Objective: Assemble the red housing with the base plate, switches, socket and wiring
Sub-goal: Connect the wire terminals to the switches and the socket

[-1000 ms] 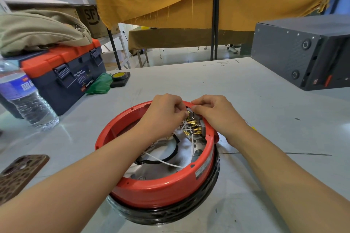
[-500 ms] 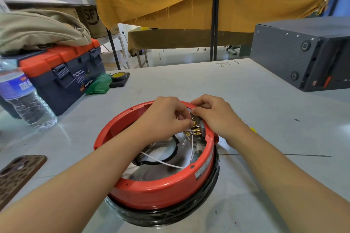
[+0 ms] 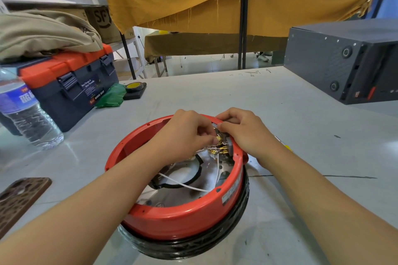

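Observation:
The round red housing [image 3: 185, 219] sits open side up on a black ring [image 3: 193, 247] in front of me. Inside lies the shiny metal base plate [image 3: 172, 194] with a black-rimmed opening, and white wires [image 3: 183, 184] cross it. At the far inner wall a grey switch block [image 3: 228, 146] carries several brass terminals [image 3: 220, 148]. My left hand [image 3: 185, 133] reaches inside, its curled fingers pinching a wire connector at those terminals. My right hand [image 3: 243, 131] curls over the housing rim and grips the switch block from the outside.
A navy and orange toolbox [image 3: 71, 84] with a folded khaki cloth on top stands at the back left, a water bottle [image 3: 23, 112] beside it. A patterned phone case [image 3: 19, 198] lies at the left. A dark grey box [image 3: 344, 58] fills the back right.
Both hands stay at the switch terminals with only small finger shifts. The view has drifted slightly, and the housing has not moved.

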The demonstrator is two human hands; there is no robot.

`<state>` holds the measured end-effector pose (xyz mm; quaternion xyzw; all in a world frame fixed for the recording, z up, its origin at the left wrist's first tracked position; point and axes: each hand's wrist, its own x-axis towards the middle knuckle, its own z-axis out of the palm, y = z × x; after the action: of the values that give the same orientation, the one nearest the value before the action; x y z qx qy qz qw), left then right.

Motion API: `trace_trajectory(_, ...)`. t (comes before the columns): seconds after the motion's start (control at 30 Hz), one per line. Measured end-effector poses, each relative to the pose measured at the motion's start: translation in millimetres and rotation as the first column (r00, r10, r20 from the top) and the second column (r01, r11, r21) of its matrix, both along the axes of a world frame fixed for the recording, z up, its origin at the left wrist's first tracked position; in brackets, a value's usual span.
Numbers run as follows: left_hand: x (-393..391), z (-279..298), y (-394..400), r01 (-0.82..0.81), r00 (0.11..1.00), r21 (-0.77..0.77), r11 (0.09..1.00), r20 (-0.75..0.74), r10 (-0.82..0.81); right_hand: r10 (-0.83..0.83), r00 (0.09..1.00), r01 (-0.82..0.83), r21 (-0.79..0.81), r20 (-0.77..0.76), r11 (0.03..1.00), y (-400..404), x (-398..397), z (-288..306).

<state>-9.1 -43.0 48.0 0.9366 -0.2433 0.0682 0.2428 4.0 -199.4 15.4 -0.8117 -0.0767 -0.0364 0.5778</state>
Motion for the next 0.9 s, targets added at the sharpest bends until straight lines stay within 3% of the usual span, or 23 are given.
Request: trace_trajectory(0.9,-1.6,1.3,-2.8,-0.064,0.997,0.064,0.996,0.04,0.062,-0.008,1.0,0.008,0.003,0.008,1.0,1.0,-1.0,-0.5)
